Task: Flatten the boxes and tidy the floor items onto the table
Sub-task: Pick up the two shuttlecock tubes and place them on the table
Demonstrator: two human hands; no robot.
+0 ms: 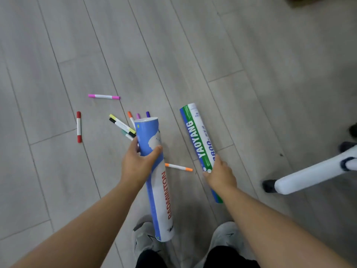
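Note:
My left hand grips a blue and white shuttlecock tube marked BADMINTON, lifted off the floor and tilted. My right hand wraps around a green, blue and white tube marked YAOYANG, held lengthways above the grey wood floor. Loose marker pens lie on the floor: a pink one, a red one, an orange one between the tubes, and a cluster of several partly hidden behind the blue tube.
A white chair or stand leg with a black foot reaches in from the right. My grey shoes stand at the bottom. A cardboard edge shows at the top right corner.

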